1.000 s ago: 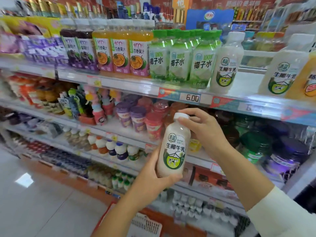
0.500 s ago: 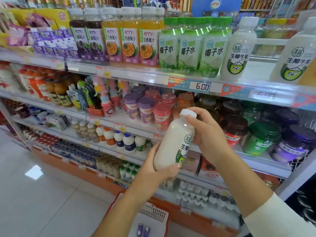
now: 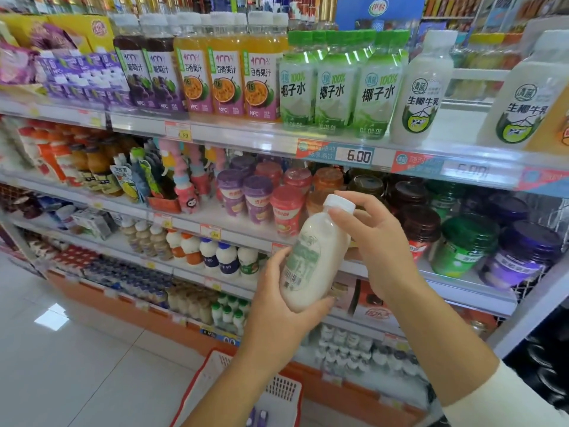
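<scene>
1. Your left hand point(image 3: 277, 306) cups the base of a milky white bottle point(image 3: 320, 241). The thumb lies along its left side and the fingers curl under the bottom, so the hand is clamped on it.
2. Your right hand point(image 3: 378, 241) holds the same bottle at the neck, just below the cap point(image 3: 340, 204). The thumb is on the shoulder and the fingers curl behind, so this hand is closed on it too.
3. You hold the bottle in the air in front of the middle shelves. It sits below a price tag point(image 3: 358, 155) reading 6.00 and above a red-rimmed basket point(image 3: 286, 392) of white mesh.
4. The bottle is filled to the shoulder with an opaque, creamy white liquid. A pale green label point(image 3: 304, 257) faces you, with a barcode point(image 3: 292, 277) near its lower edge. The small print is too blurred to read.
5. The long axis runs on a diagonal. The cap points up and to the right, toward the shelves, and the base points down and to the left, toward you.
6. The body looks like smooth, slightly glossy plastic. It is round, with a curved shoulder narrowing to a short neck. The cap is a squat white cylinder with a flat top.
7. A matching bottle point(image 3: 421, 87) stands upright on the top shelf, just beside a row of green-capped bottles point(image 3: 378, 84).
</scene>
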`<state>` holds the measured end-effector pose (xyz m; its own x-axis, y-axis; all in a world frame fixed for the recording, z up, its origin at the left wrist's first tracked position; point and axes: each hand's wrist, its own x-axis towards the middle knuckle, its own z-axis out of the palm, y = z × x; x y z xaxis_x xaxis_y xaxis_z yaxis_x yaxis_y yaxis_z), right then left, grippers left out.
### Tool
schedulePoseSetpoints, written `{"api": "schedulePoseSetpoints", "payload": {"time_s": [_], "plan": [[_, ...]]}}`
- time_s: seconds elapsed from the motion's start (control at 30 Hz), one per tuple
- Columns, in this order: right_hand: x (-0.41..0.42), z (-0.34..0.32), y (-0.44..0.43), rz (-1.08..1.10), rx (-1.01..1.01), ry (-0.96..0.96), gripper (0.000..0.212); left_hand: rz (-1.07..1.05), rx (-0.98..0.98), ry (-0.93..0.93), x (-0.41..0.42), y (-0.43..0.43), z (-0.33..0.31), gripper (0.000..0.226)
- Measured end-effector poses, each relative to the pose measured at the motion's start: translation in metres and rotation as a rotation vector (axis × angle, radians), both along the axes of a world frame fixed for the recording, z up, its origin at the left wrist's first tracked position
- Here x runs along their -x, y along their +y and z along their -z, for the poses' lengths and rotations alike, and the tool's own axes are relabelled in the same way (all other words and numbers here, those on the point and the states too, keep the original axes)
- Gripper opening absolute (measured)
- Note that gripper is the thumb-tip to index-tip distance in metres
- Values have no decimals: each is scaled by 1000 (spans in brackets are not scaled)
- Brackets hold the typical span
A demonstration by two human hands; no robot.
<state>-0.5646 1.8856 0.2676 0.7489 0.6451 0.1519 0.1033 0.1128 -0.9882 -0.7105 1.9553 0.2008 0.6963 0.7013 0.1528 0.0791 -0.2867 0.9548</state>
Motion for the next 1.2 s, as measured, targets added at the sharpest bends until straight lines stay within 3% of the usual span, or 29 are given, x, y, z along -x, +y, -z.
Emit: {"api": "schedulePoseSetpoints", "payload": {"time_s": [0.07,0.17,0.23,0.37,0.47,0.57,0.67,0.8,0.83,0.9,1.03,1.2], "plan": [[-4,0,-3,-21,-32,66,19,86,195,-25,-1,5,-1,85],[-9,2,-8,-97,-126,222,25,331,725,-193,2,12,1,85],[-10,4,-9,-168,-153,282,27,439,865,-241,4,12,3,79],[-10,8,-9,-152,-68,210,27,271,558,-127,0,4,4,62],[-9,10,-7,-21,43,24,21,114,237,-37,-2,1,3,68],[-10,12,-6,51,11,8,16,66,66,5,-4,-4,2,74],[-14,12,-7,19,-35,90,14,109,130,29,-4,1,4,79],[-19,13,-10,-153,-171,268,19,344,723,-134,-5,16,5,81],[-19,13,-10,-190,-191,296,21,410,786,-148,-5,16,6,79],[-19,14,-8,-226,-203,331,23,423,715,-121,-5,12,6,69],[-21,19,-3,-92,-95,214,11,227,317,-33,-8,3,8,56],[-25,30,-1,-22,-40,223,7,159,197,9,-9,1,14,65]]}}
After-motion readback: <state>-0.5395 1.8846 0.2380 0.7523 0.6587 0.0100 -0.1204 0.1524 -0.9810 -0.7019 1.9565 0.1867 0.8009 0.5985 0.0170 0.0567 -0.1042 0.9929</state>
